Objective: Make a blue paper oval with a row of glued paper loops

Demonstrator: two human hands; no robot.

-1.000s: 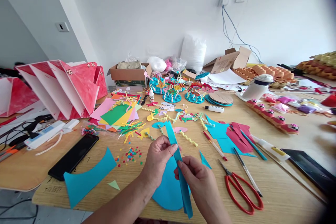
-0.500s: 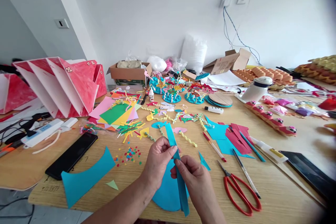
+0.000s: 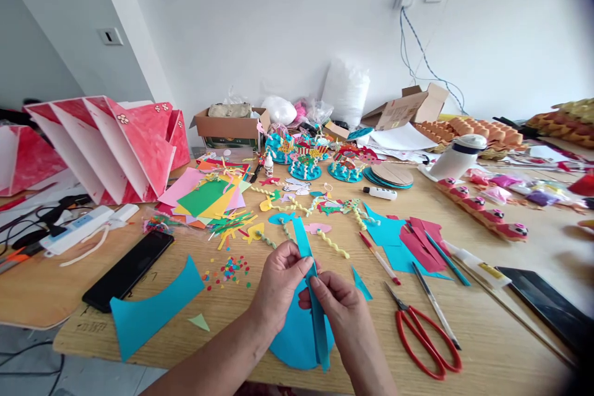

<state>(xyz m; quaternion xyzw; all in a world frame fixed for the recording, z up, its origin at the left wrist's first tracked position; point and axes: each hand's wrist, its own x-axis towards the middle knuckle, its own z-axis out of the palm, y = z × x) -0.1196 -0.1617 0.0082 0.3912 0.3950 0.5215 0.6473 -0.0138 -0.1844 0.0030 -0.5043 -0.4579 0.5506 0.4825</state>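
Note:
A long blue paper strip (image 3: 312, 284) is pinched between both my hands over the front of the wooden table (image 3: 482, 346). My left hand (image 3: 278, 281) grips the strip near its upper part with fingers closed. Just below it, my right hand (image 3: 341, 309) pinches the same strip with thumb and fingers. The strip's lower end hangs toward me over a rounded blue paper piece (image 3: 297, 337) lying on the table under my hands.
Red-handled scissors (image 3: 424, 334) lie right of my hands, with a pencil (image 3: 378, 257) and blue and red paper scraps (image 3: 408, 241) beyond. A curved blue offcut (image 3: 153, 309) and a black phone (image 3: 130, 269) lie at the left. Coloured paper sheets (image 3: 208, 198), finished crafts and boxes fill the back.
My right hand has slid up the strip toward my left hand, and the strip's lower end has drawn up and shortened. The view shifted slightly.

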